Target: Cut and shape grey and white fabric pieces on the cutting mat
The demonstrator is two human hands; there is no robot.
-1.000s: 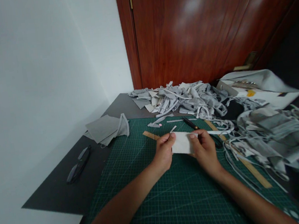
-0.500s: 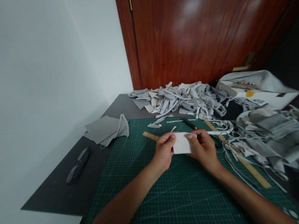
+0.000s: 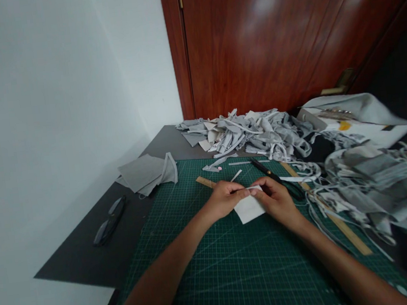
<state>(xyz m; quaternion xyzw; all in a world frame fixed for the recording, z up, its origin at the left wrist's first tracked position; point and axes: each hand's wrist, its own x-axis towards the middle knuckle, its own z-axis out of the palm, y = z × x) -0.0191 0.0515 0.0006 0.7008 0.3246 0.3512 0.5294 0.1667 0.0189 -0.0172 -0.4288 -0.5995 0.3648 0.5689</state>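
A small off-white piece of fabric [image 3: 249, 210] is pinched along its far edge by both hands, its near part hanging down tilted. My left hand [image 3: 227, 199] has thumb and fingers closed on the left of that edge. My right hand [image 3: 275, 197] grips it just to the right, the two thumbs nearly meeting. The top edge looks folded over between the fingertips. Black-handled scissors [image 3: 264, 167] lie just beyond my right hand, partly hidden by it. A wooden ruler [image 3: 204, 182] lies behind my left hand, also partly covered.
A green cutting mat [image 3: 218, 269] covers the table. Grey fabric pieces [image 3: 142, 172] and eyeglasses [image 3: 110, 221] lie left. Scraps [image 3: 238, 131] are heaped at the back, more grey cloth [image 3: 387, 174] at right. A second wooden ruler [image 3: 347, 234] and an open white box [image 3: 363, 125] are there too.
The fabric piece was held flat by its two sides. Now my hands have come together at its far edge, and its near part has swung down and tilted.
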